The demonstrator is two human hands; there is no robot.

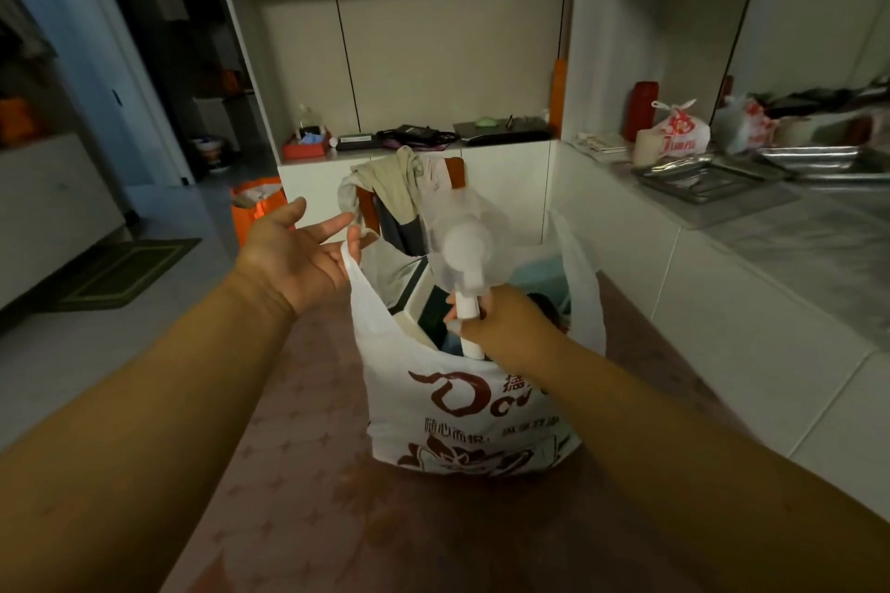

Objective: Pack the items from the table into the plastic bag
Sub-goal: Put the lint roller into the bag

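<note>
While my right hand [501, 327] curls its fingers [452, 311] round the handle of a white handheld fan [462, 250], its round head stands above the mouth of the plastic bag [462, 409]. At nine o'clock of the fan, my left hand [294, 250] lies palm-up, fingers relaxed and spread, the bag's left handle looped over them. Boxes sit inside the bag, which stands on the patterned tabletop [298, 472]. Beyond it, at twelve o'clock, clothes drape a chair [399, 193].

Clothes [392, 193] drape over a chair beyond the table, and metal trays [713, 178] lie on the counter [794, 236].
</note>
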